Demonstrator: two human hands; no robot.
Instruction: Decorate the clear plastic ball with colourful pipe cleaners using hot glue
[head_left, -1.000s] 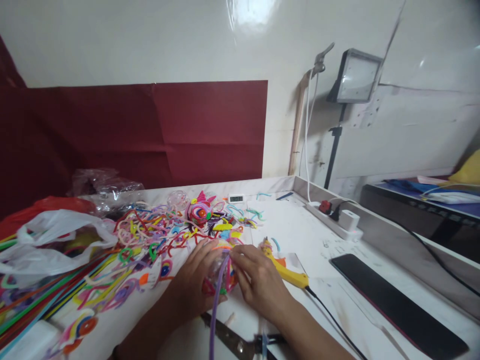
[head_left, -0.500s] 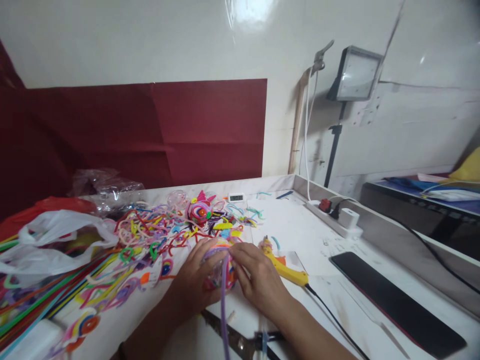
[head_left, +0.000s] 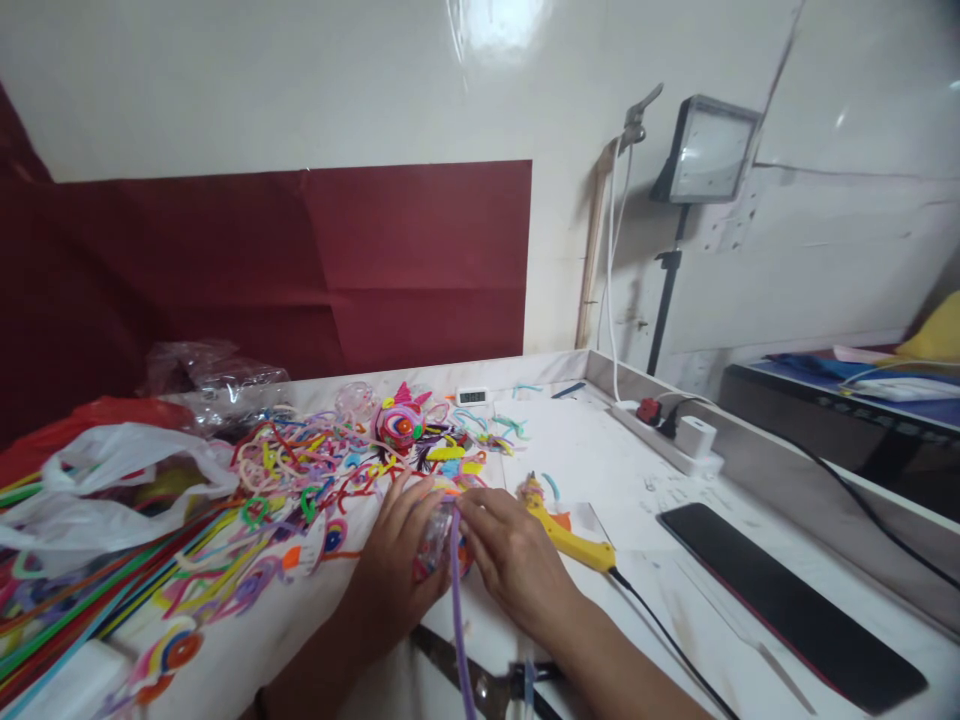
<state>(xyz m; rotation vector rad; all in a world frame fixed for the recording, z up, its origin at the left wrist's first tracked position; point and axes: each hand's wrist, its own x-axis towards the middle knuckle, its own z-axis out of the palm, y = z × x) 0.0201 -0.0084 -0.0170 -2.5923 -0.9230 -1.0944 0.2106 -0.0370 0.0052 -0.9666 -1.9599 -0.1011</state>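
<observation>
Between my hands is a clear plastic ball (head_left: pixel 433 545) with coloured pipe cleaners on its surface. My left hand (head_left: pixel 386 570) wraps round its left side, fingers over the top and thumb low at the front. A long purple pipe cleaner (head_left: pixel 457 610) hangs from the top of the ball toward me. The fingertips of my right hand (head_left: pixel 517 555) pinch it against the ball's upper right. Much of the ball is hidden by my fingers. Below lies a dark pair of scissors (head_left: pixel 484 685), partly covered by the purple strand.
A yellow glue gun (head_left: pixel 581 545) with a black cord lies right of my hands. Behind sits a decorated fish-like ball (head_left: pixel 401 425) beside heaped pipe-cleaner pieces (head_left: pixel 289 465). A white plastic bag (head_left: pixel 120 480) is at left; a black mat (head_left: pixel 787 600) and power strip (head_left: pixel 686 455) at right.
The purple strand's hanging end has swung slightly right. My left hand has shifted a little on the ball, its fingers now more upright; my right hand keeps nearly the same place.
</observation>
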